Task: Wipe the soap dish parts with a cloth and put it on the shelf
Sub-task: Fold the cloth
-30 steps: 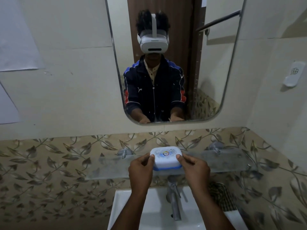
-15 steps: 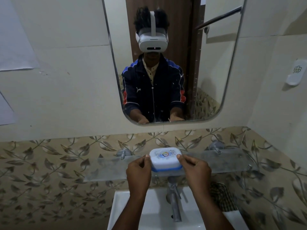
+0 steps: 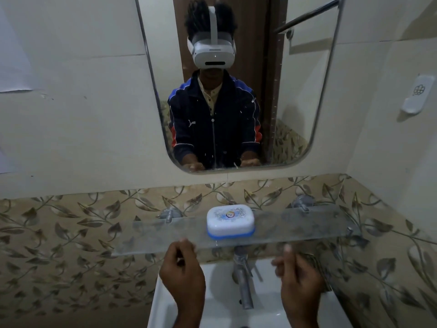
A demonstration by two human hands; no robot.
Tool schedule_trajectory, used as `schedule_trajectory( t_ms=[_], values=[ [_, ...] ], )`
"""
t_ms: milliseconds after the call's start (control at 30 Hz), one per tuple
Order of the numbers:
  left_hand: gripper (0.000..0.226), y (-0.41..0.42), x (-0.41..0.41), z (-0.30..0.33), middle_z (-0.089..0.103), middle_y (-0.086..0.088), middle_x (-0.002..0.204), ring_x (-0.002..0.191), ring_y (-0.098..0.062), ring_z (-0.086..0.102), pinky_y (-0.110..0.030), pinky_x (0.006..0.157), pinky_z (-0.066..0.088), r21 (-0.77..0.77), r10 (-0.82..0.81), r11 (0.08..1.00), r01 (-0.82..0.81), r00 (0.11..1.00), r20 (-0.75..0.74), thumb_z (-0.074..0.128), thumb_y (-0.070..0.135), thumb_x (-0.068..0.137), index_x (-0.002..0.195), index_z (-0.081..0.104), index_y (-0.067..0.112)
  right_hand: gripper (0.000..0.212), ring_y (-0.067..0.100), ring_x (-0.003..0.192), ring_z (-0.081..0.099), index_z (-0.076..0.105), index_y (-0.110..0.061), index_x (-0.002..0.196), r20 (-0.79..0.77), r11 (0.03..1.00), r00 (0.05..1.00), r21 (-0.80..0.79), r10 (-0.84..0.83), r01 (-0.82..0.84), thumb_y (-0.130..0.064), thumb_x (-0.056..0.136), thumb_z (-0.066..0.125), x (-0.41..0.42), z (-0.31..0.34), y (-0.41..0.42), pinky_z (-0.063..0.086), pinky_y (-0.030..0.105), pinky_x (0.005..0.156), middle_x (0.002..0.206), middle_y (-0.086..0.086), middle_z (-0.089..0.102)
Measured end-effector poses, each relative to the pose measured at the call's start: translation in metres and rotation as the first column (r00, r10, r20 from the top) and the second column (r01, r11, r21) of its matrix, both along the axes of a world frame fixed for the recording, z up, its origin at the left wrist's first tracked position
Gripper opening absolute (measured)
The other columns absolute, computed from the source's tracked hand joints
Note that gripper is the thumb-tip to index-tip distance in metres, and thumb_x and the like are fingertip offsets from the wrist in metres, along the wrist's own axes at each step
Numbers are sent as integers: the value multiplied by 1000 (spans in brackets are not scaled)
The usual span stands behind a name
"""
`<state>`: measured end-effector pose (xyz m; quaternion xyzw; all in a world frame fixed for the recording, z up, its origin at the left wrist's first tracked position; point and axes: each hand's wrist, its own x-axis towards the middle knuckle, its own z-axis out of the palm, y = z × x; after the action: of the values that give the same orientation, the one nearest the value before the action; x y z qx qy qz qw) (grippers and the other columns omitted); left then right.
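The soap dish [image 3: 230, 222], a closed white box with a blue base and a printed lid, rests on the glass shelf [image 3: 307, 227] near its middle. My left hand [image 3: 182, 271] hovers below and to the left of the dish, fingers loosely curled and holding nothing. My right hand [image 3: 296, 273] sits below and to the right, also loosely curled and holding nothing. Both hands are apart from the dish. No cloth shows in this view.
A metal tap [image 3: 243, 278] stands over the white sink [image 3: 163, 304] between my hands. A mirror [image 3: 295, 91] hangs above the shelf. A white holder [image 3: 418, 93] is fixed to the right wall. Leaf-patterned tiles cover the lower wall.
Both hands let go of the soap dish and drew back toward me and apart; the dish now stands alone on the shelf.
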<state>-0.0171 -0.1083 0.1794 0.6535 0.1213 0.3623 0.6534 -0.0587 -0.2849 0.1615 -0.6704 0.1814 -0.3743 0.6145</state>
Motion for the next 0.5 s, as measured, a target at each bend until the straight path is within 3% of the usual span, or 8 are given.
schedule_trajectory(
  t_ms=[133, 200, 267, 367, 433, 500],
  values=[
    [44, -53, -53, -47, 37, 3, 41, 41, -1, 34, -22, 42, 30, -5, -308, 951, 309, 947, -92, 55, 42, 84, 50, 45, 16, 58, 15, 34, 46, 62, -4, 45, -147, 976, 989, 217, 3, 29, -34, 94, 57, -23, -32, -2, 42, 23, 44, 37, 14, 51],
    [48, -90, -69, -63, 43, 2, 39, 38, -6, 41, -19, 43, 33, -4, -518, 850, 527, 832, -198, 59, 36, 91, 47, 50, 20, 58, 16, 37, 52, 65, -3, 49, -244, 969, 969, 245, 32, 30, -38, 94, 56, -25, -40, -13, 44, 27, 49, 39, 13, 55],
    [45, -121, -70, -71, 52, -4, 45, 43, -16, 51, -26, 46, 42, -133, -661, 743, 656, 689, -296, 55, 26, 100, 57, 60, 12, 54, 17, 43, 59, 68, -5, 55, -334, 970, 941, 242, 50, 34, -39, 96, 55, -23, -50, -26, 47, 28, 50, 45, 10, 62],
    [27, -150, -43, -91, 70, -9, 65, 61, -24, 65, -38, 58, 56, -303, -702, 706, 640, 580, -412, 52, 17, 101, 82, 67, 4, 36, 19, 60, 69, 74, -13, 71, -451, 965, 888, 260, 89, 35, -33, 97, 58, -10, -76, -51, 58, 36, 59, 61, 3, 72],
    [13, -163, -23, -107, 75, -1, 80, 77, -19, 72, -40, 77, 61, -227, -664, 718, 657, 550, -506, 57, 18, 96, 89, 69, 17, 20, 24, 73, 73, 76, -15, 86, -487, 945, 864, 325, 132, 39, -22, 95, 59, -1, -96, -68, 62, 45, 70, 77, 5, 76],
    [7, -176, -5, -120, 69, 13, 86, 86, -11, 69, -26, 79, 56, -71, -628, 666, 742, 507, -590, 63, 23, 91, 87, 63, 29, 17, 28, 80, 72, 74, -11, 97, -523, 936, 842, 345, 131, 69, -14, 95, 58, 6, -115, -84, 62, 42, 71, 87, 9, 76]
  ],
)
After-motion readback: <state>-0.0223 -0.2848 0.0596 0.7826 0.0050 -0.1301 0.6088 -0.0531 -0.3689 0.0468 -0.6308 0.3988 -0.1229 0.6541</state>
